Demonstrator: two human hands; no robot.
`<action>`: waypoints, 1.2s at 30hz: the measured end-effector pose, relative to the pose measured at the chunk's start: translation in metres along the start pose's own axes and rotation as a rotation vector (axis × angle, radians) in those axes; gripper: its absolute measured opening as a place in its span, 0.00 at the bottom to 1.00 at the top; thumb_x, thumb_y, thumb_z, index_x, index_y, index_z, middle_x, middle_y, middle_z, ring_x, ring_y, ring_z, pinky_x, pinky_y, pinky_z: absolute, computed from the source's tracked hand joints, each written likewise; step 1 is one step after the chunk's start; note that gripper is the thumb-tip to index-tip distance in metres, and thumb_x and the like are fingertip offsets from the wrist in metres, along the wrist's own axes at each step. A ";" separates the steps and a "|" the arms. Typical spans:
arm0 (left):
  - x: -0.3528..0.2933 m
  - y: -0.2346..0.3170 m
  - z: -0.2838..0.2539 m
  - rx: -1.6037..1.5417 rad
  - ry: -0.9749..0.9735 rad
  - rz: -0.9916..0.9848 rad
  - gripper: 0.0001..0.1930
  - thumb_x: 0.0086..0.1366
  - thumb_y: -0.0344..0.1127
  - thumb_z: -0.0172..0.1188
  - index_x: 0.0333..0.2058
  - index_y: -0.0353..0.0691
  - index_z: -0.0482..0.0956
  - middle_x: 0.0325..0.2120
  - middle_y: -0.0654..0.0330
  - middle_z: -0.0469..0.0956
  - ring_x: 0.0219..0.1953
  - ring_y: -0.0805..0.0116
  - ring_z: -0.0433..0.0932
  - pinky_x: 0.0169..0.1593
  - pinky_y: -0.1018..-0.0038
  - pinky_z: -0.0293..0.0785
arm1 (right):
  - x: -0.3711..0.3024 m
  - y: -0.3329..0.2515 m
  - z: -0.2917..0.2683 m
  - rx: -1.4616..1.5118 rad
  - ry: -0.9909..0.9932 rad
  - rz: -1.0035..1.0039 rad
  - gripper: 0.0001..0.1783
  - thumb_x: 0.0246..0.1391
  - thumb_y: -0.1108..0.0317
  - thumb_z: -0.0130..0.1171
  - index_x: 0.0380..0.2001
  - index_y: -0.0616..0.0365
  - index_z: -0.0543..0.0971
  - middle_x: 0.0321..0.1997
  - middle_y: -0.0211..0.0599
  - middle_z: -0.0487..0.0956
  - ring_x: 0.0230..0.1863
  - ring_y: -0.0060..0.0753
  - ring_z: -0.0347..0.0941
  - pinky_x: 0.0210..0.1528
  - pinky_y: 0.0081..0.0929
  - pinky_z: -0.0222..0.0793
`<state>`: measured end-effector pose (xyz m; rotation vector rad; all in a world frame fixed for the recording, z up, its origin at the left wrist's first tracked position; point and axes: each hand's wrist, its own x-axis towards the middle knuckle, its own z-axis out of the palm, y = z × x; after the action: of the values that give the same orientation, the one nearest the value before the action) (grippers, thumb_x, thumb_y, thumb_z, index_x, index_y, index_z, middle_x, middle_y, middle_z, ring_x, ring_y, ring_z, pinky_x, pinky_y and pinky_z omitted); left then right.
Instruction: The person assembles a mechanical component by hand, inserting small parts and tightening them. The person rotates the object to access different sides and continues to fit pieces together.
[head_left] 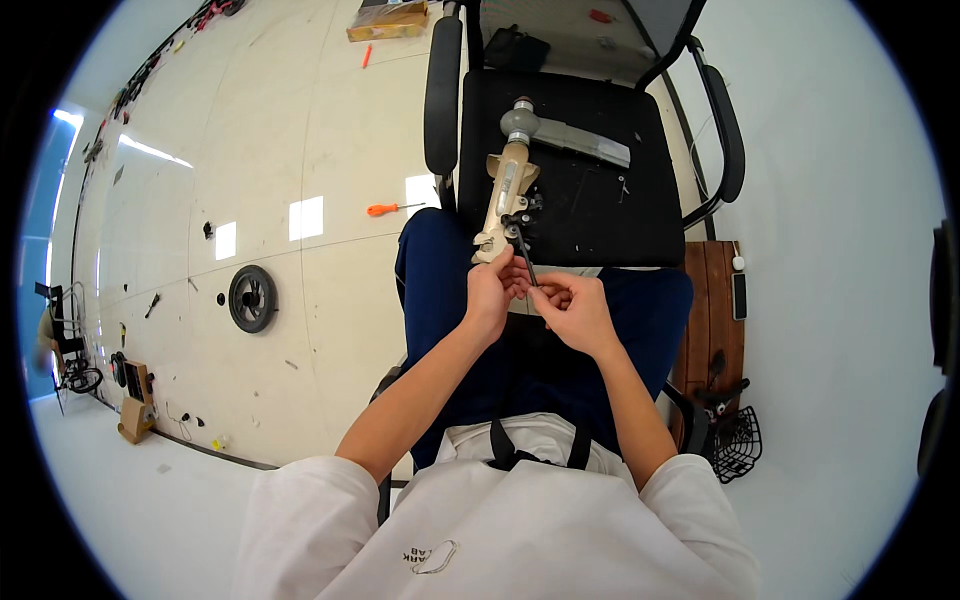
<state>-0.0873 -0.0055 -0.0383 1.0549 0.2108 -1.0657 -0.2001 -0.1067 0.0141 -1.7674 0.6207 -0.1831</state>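
Observation:
A long beige frame part (507,185) rests on the black chair seat (610,215). At its far end is a round grey joint (520,123), with a flat grey arm (590,142) sticking out to the right. Small black fittings (521,216) line its right side near the close end. My left hand (490,295) is closed at that close end, its thumb on the part and its fingers curled, partly hidden. Between thumb and fingers my right hand (577,310) pinches a thin dark rod-like tool (526,260) that slants up to the fittings.
Small screws (623,185) lie on the seat, between armrests (443,110). An orange-handled screwdriver (383,210), a black-tyred wheel (252,298) and a cardboard box (388,20) are on the tiled floor. To the right are a wooden board (705,310) and a black wire basket (738,445).

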 end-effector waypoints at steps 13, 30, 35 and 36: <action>0.002 0.003 -0.010 -0.283 -0.005 -0.072 0.15 0.74 0.42 0.46 0.34 0.37 0.72 0.22 0.61 0.73 0.24 0.71 0.70 0.31 0.74 0.67 | 0.056 0.010 -0.057 -0.145 -0.055 0.019 0.07 0.57 0.71 0.62 0.36 0.64 0.82 0.24 0.30 0.77 0.23 0.17 0.71 0.24 0.17 0.66; 0.005 -0.023 0.004 -0.433 -0.097 -0.186 0.17 0.74 0.48 0.46 0.38 0.38 0.72 0.25 0.60 0.77 0.25 0.72 0.70 0.33 0.74 0.68 | 0.151 -0.003 0.008 -0.078 0.258 -0.029 0.19 0.56 0.69 0.58 0.49 0.67 0.73 0.27 0.40 0.84 0.27 0.27 0.80 0.33 0.26 0.74; 0.001 -0.025 0.007 -0.303 -0.113 -0.150 0.18 0.75 0.49 0.45 0.40 0.37 0.72 0.25 0.61 0.76 0.26 0.72 0.70 0.34 0.73 0.67 | 0.144 -0.018 0.005 -0.239 0.241 -0.066 0.21 0.55 0.69 0.56 0.50 0.69 0.74 0.27 0.42 0.84 0.29 0.32 0.82 0.37 0.28 0.74; 0.001 -0.023 0.007 -0.270 -0.113 -0.133 0.19 0.75 0.49 0.44 0.41 0.37 0.73 0.25 0.61 0.76 0.26 0.72 0.70 0.34 0.74 0.67 | 0.145 -0.018 0.003 -0.245 0.230 -0.065 0.22 0.55 0.69 0.56 0.51 0.70 0.74 0.27 0.42 0.84 0.29 0.33 0.82 0.37 0.28 0.74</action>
<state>-0.1072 -0.0133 -0.0494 0.7439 0.3279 -1.1758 -0.0706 -0.1731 0.0013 -2.0217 0.7775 -0.3726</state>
